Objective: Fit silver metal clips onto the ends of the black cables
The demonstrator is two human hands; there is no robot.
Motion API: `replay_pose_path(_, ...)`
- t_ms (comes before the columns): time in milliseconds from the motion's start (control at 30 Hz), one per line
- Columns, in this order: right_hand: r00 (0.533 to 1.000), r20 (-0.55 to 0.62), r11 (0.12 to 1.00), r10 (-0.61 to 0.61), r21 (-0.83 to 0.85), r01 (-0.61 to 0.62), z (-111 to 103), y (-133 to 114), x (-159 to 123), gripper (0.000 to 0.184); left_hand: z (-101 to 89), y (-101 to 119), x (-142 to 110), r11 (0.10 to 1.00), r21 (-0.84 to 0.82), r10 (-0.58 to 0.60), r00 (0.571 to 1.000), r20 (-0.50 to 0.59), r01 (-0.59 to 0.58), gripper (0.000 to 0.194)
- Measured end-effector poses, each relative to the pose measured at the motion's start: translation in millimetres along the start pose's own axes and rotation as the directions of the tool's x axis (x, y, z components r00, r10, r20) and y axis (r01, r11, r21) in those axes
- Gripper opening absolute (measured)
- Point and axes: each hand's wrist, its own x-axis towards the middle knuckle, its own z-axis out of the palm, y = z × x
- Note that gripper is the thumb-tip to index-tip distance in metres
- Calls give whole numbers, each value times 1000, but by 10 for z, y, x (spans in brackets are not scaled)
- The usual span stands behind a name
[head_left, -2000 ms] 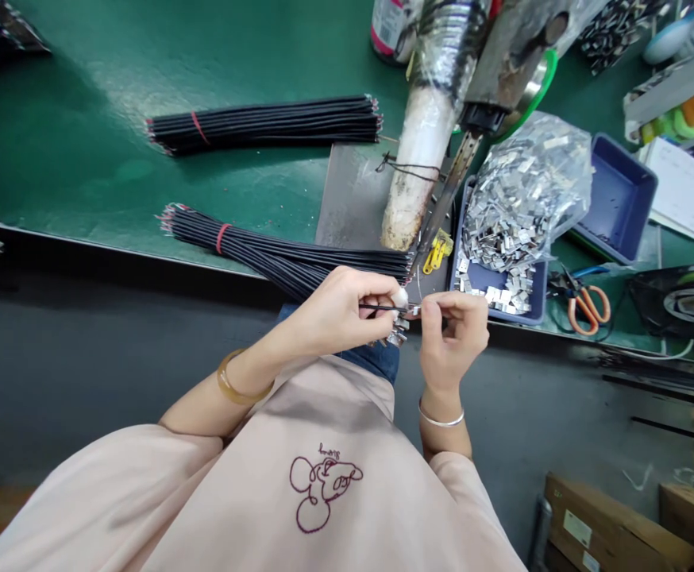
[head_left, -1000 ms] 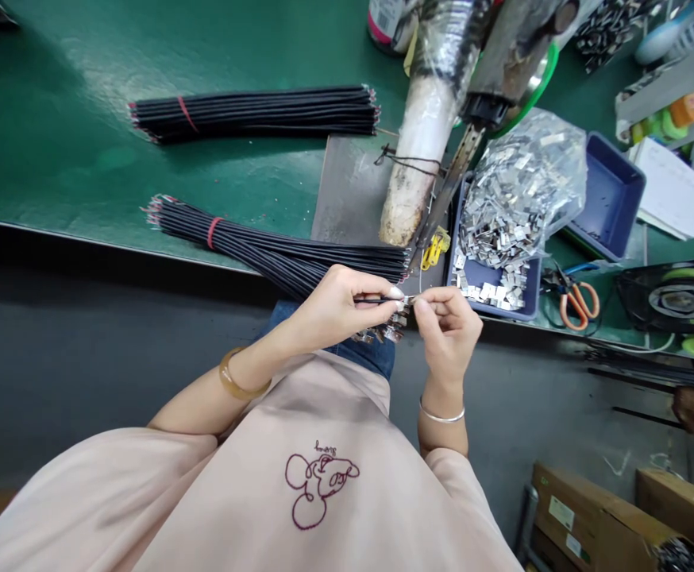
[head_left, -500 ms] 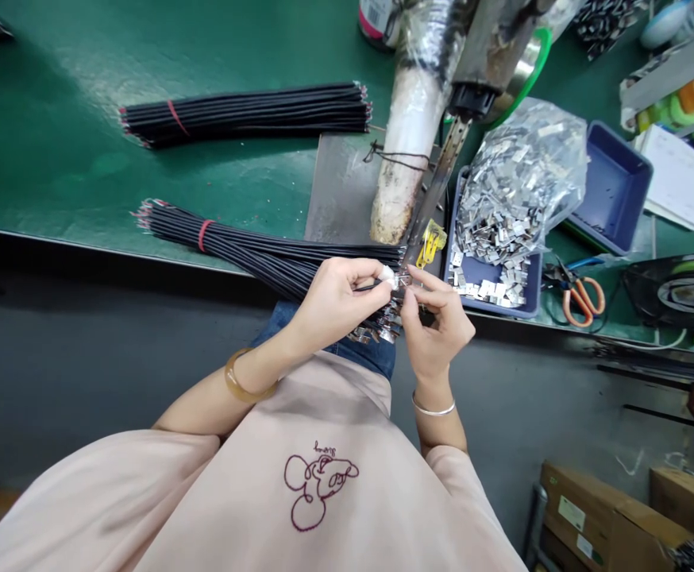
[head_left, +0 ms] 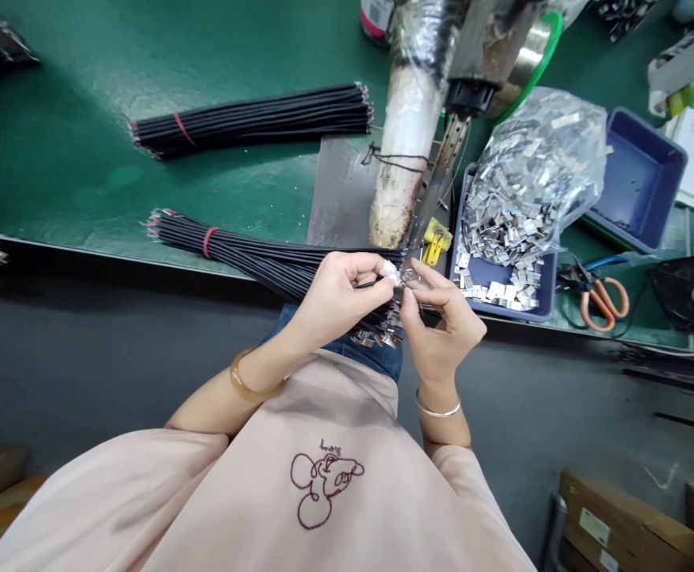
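My left hand (head_left: 347, 298), with white wrapping on a fingertip, is closed in a pinch on a black wire below the soldering iron (head_left: 445, 163). Facing it, my right hand (head_left: 445, 322) pinches a small metal tab, partly hidden by the fingertips. Under my left hand runs a bundle of black wires (head_left: 252, 253), tied with a red band, its stripped ends to the left. Shiny metal tabs (head_left: 383, 330) show on wire ends below my fingers. A white wrapped tube (head_left: 403, 151) hangs beside the iron, and yellow clips (head_left: 436, 242) lie close to my right hand.
A second tied wire bundle (head_left: 252, 119) lies farther back. To the right, a blue tray (head_left: 490, 306) holds loose metal tabs and a plastic bag (head_left: 553, 151) of them. Beyond are another blue tray (head_left: 638, 175), orange-handled pliers (head_left: 603, 302) and a solder spool (head_left: 531, 63).
The view has shifted slightly, so the trays and pliers appear farther right. Both hands stay together at the iron's tip, with only small finger movements.
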Motion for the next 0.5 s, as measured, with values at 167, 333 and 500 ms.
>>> replay_pose_path(167, 1000, 28, 1000, -2, 23, 1, -16, 27, -45, 8, -10, 23, -13, 999, 52, -6, 999, 39, 4, 17)
replay_pose_path(333, 996, 84, 999, 8, -32, -5, -86, 51, -40, 4, 3, 13, -34, 996, 90, 21, 999, 31, -24, 17)
replay_pose_path(500, 982, 172, 983, 82, -177, -51, -379, 148, -38, 13, -82, 0, -133, 963, 214, 121, 971, 208, -165, 14)
